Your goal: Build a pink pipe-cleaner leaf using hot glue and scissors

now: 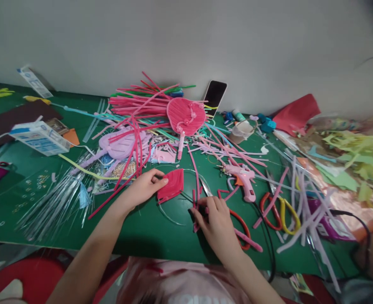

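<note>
In the head view my left hand (148, 185) pinches the left edge of a small red panel of pipe cleaners (173, 184), holding it tilted above the green table. A thin clear wire loop (170, 220) curves around the panel. To the right, my right hand (216, 219) is closed near the table, its thumb and fingers together over something small and dark that I cannot make out. Short pink pipe cleaner pieces (195, 198) lie by its fingertips. Orange-handled scissors (241, 226) lie partly hidden beneath it.
A pink glue gun (241, 175) with its cord and red-and-yellow scissors (287, 216) lie to the right. Behind are a pink heart-shaped fan (186, 116), pipe cleaner bundles (135, 105), a propped phone (214, 96) and a purple leaf shape (119, 144). Silver tinsel (59, 209) spreads left.
</note>
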{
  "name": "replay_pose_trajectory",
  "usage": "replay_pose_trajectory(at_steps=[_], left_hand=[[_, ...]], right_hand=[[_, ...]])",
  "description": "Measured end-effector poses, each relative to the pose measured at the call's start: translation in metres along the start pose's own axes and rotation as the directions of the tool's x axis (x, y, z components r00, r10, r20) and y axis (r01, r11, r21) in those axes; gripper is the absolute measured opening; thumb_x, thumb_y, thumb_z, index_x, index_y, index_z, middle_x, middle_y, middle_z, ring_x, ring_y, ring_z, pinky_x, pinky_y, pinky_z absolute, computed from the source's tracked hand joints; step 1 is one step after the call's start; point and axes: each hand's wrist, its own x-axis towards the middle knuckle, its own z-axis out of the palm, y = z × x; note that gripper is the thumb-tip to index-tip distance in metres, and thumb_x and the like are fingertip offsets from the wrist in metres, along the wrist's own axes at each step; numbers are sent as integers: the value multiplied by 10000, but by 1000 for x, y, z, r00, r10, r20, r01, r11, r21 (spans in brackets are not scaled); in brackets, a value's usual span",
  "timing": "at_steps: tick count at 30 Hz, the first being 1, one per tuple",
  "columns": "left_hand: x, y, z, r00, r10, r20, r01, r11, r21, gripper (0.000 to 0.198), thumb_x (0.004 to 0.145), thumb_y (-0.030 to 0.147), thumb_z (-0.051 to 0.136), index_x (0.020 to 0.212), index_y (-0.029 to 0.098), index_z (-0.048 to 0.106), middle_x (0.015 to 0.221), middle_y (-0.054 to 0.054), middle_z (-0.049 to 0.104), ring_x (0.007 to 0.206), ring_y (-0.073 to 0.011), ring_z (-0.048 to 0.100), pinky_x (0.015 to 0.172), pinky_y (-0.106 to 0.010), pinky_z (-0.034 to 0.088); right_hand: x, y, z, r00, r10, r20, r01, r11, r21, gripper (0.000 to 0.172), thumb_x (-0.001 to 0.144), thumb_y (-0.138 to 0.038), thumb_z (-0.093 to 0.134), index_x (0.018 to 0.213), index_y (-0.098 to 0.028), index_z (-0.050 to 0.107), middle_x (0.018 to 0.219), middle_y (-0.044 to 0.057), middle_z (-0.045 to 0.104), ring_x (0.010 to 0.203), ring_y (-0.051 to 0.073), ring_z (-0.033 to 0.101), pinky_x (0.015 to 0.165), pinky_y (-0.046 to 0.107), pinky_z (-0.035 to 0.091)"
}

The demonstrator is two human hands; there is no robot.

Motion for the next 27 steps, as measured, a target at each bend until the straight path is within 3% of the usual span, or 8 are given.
replay_pose_trajectory(at_steps=[3, 8, 12, 14, 16, 18, 21, 27], left_hand=[[1, 12, -1, 996, 6, 88, -1, 998, -55, 327, 718, 501, 746, 734, 184, 668, 644, 32, 613, 650, -175, 592, 590, -257, 429], [-12, 31, -6, 997, 7, 81, 12, 972, -235, 386, 777, 551, 686, 860, 173, 700, 739, -15, 713, 658, -177, 642, 598, -260, 494], [-18, 40, -2, 976, 51, -214, -141, 892, -429, 351, 788, 533, 680, 794, 184, 654, 642, 14, 660, 573, -153, 616, 536, -239, 478], [-19, 45, 6, 885, 44, -463, -318, 784, -534, 321, 797, 506, 687, 738, 202, 604, 583, 43, 598, 572, -150, 617, 547, -238, 492], [-18, 51, 17, 781, 0, -624, -459, 678, -574, 299, 829, 490, 660, 760, 209, 586, 635, 52, 596, 569, -125, 594, 567, -231, 502], [-19, 57, 29, 718, -79, -692, -503, 628, -593, 272, 853, 466, 635, 784, 208, 580, 675, 54, 599, 561, -107, 569, 566, -220, 495], [-20, 63, 44, 684, -58, -727, -535, 638, -554, 258, 889, 430, 598, 783, 195, 583, 692, 46, 582, 591, -103, 546, 572, -203, 472], [-21, 63, 58, 634, 72, -770, -539, 755, -373, 325, 946, 442, 516, 726, 203, 525, 657, 52, 468, 566, -110, 452, 545, -220, 414]], right_hand=[[3, -2, -8, 998, -34, -52, 38, 995, 96, 70, 941, -187, 554, 893, -215, 512, 847, 37, 605, 796, 217, 545, 706, 348, 471], [26, -23, -42, 960, -224, -170, 234, 971, 43, 85, 924, -131, 574, 918, -210, 543, 847, 37, 629, 787, 200, 545, 702, 337, 480], [37, -34, -70, 812, -267, -519, 263, 961, -84, 220, 828, -147, 709, 1001, -239, 610, 997, 72, 616, 967, 234, 586, 823, 393, 499], [34, -39, -73, 778, -138, -613, 236, 968, 81, 242, 792, -123, 726, 967, -261, 631, 925, 45, 601, 867, 198, 601, 752, 350, 511], [30, -45, -66, 860, 94, -501, 171, 873, 457, 121, 810, -164, 706, 875, -248, 649, 802, 21, 616, 710, 161, 599, 624, 299, 506], [30, -52, -54, 940, 303, -159, -74, 634, 770, 59, 810, -265, 716, 813, -219, 679, 712, 18, 647, 610, 142, 595, 535, 267, 488], [39, -61, -39, 905, 374, 205, -328, 304, 894, 199, 733, -364, 780, 827, -194, 735, 675, 18, 677, 579, 127, 588, 515, 246, 485], [54, -62, -31, 884, 376, 277, -341, 114, 933, 181, 682, -349, 825, 714, -192, 741, 665, 10, 679, 565, 102, 557, 518, 225, 480]])
